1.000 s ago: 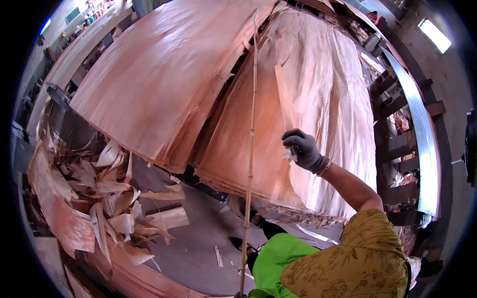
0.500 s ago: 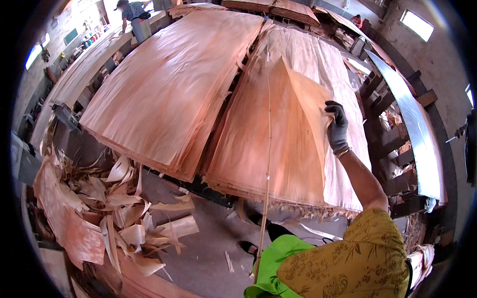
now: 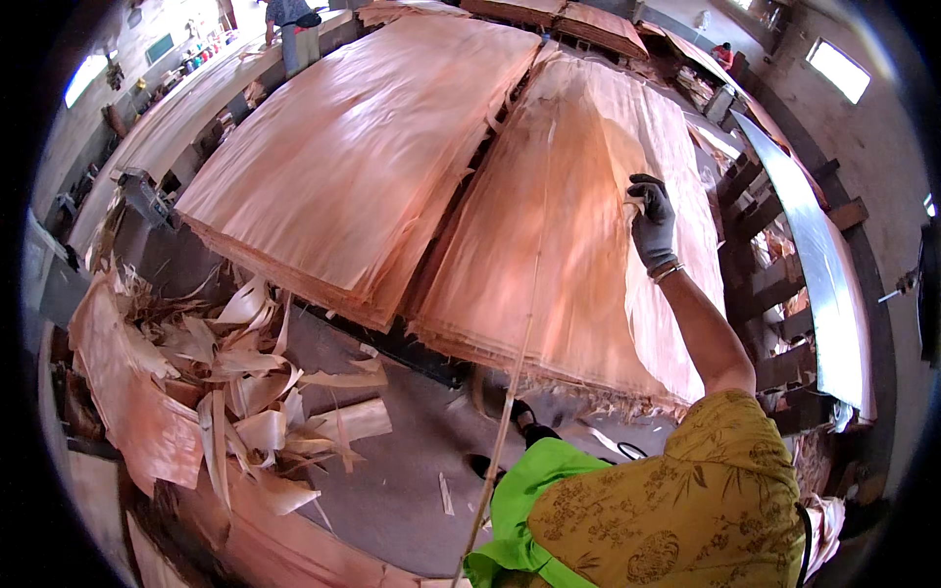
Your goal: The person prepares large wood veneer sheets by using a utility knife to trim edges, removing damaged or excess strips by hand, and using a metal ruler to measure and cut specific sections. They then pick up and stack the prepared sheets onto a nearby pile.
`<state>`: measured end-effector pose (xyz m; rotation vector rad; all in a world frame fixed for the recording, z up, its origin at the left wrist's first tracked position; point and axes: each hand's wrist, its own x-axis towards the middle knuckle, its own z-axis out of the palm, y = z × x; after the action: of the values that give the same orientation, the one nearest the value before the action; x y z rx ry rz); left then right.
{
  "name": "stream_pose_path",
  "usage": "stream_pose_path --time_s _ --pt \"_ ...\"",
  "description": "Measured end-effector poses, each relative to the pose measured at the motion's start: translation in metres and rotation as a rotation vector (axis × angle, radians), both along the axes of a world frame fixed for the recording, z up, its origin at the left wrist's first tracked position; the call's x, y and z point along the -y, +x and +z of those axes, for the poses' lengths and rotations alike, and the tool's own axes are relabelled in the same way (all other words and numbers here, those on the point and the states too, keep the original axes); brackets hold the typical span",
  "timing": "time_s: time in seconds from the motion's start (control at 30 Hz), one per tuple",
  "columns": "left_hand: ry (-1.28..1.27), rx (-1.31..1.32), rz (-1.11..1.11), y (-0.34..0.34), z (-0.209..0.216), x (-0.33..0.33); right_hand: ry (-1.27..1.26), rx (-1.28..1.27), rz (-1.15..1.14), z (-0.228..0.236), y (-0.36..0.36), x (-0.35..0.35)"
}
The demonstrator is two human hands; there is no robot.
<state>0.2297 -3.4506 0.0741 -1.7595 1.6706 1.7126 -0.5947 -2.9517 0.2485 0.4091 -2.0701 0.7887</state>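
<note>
My right hand (image 3: 654, 227), in a grey glove with dark fingertips, is closed on the raised edge of a thin orange-brown wood veneer sheet (image 3: 578, 245). The sheet lies over the right-hand stack, and its lifted right edge curls above the paler veneer (image 3: 676, 323) beneath. A long thin stick (image 3: 520, 367) slants from the lower edge of the view up across the sheet. My left hand is out of view, so what holds the stick's lower end does not show.
A second veneer stack (image 3: 363, 157) stands to the left across a narrow gap. Torn veneer scraps (image 3: 250, 392) heap on the floor at lower left. A long shiny sheet (image 3: 814, 265) lies along the right side. Another person (image 3: 294, 29) stands at the far left.
My right hand has moved a little left over the stack, drawing the sheet's edge along. The stick's lower end has swung left. The whole view has shifted slightly.
</note>
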Motion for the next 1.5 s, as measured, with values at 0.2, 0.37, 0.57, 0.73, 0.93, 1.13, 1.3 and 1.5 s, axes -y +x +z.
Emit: stream_pose_path --time_s 0.2,0.37,0.57,0.73,0.93,1.13,1.3,1.5 --pt "-0.949 -0.095 -1.193 -0.039 -0.007 -0.008 -0.02 0.045 0.141 -0.012 -0.007 0.014" --pt "-0.813 -0.06 -1.204 -0.074 0.002 -0.039 0.001 0.145 0.198 0.0 -0.004 0.026" --pt "-0.819 -0.263 -1.053 -0.089 -0.036 -0.062 -0.034 0.216 0.237 -0.004 -0.009 0.015" --pt "-0.748 -0.291 -1.008 -0.101 -0.053 -0.073 0.091 0.182 0.287 -0.006 -0.016 0.022" --pt "-0.563 -0.15 -1.119 -0.127 -0.122 -0.077 0.145 0.172 0.324 -0.025 -0.029 0.029" --pt "-0.416 -0.005 -1.247 -0.39 -0.137 -0.188 0.256 0.278 0.388 -0.071 -0.042 0.058" --pt "-0.372 -0.429 -1.303 -0.573 -0.122 -0.316 0.389 0.506 0.475 -0.095 -0.04 0.075" --pt "0.145 -0.403 -1.306 -0.677 -0.093 -0.451 0.071 0.65 0.176 -0.11 0.001 -0.07"
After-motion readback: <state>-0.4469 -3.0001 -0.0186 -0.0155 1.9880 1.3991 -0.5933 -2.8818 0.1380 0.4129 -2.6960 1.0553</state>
